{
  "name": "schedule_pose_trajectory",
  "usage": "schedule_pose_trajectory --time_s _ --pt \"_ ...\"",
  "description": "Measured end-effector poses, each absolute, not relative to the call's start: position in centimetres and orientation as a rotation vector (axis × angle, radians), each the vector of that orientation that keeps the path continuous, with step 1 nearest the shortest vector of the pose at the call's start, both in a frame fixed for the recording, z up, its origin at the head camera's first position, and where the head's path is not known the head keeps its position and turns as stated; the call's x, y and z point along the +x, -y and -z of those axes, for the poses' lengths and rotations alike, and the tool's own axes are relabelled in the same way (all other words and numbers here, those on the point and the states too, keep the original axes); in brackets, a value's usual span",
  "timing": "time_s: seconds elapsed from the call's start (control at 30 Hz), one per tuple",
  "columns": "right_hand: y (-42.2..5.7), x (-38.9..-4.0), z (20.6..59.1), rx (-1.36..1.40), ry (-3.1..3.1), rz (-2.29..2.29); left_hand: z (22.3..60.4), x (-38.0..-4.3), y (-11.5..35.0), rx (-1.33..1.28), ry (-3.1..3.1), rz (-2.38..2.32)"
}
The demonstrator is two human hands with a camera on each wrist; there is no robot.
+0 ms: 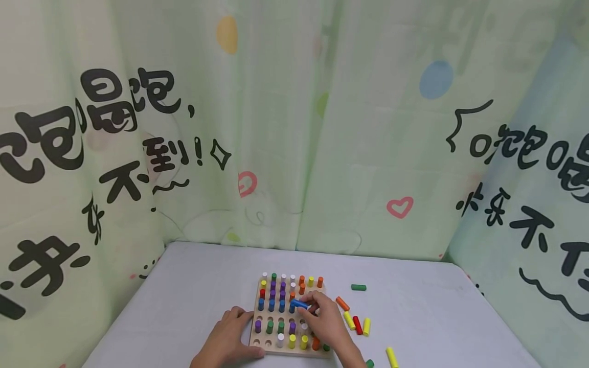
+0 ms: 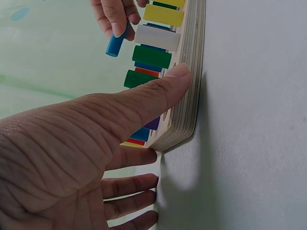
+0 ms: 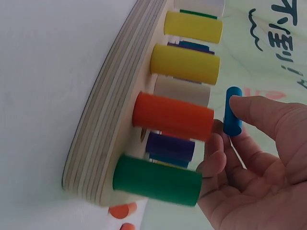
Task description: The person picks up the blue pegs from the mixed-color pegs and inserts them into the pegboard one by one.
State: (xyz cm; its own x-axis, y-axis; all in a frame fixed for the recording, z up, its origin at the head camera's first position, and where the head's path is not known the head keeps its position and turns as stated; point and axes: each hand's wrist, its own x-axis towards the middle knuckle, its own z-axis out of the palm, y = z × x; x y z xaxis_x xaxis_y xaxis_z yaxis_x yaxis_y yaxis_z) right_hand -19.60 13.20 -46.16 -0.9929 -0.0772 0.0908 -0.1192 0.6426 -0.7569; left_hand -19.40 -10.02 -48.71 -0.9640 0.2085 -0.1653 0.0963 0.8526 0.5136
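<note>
A wooden pegboard (image 1: 276, 350) with rows of coloured cylindrical pegs lies on the table. My left hand (image 1: 230, 335) rests against its near left corner, the thumb along the front edge and the other fingers extended at the left side. In the left wrist view that thumb (image 2: 158, 93) touches the board's edge beside green pegs. Over the board's right half, my right hand (image 1: 324, 317) pinches a blue peg (image 1: 300, 303) between thumb and fingers. The right wrist view shows this blue peg (image 3: 233, 112) raised clear of the holes. Its lower end in the head view overlaps a standing blue peg.
Loose pegs lie right of the board: a green peg (image 1: 358, 288) farther back, an orange peg (image 1: 342, 303), a red peg (image 1: 357, 325) and several yellow ones. One yellow peg (image 1: 392, 358) lies nearer the front. A printed curtain (image 1: 349, 153) hangs behind the white table (image 1: 414, 301).
</note>
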Motion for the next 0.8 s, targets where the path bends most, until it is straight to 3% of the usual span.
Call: schedule_pose_trajectory --time_s 0.8 --pt "-10.8 -19.6 46.4 0.289 2.798 -1.395 49.1 -19.7 10.2 0.252 -2.801 -0.760"
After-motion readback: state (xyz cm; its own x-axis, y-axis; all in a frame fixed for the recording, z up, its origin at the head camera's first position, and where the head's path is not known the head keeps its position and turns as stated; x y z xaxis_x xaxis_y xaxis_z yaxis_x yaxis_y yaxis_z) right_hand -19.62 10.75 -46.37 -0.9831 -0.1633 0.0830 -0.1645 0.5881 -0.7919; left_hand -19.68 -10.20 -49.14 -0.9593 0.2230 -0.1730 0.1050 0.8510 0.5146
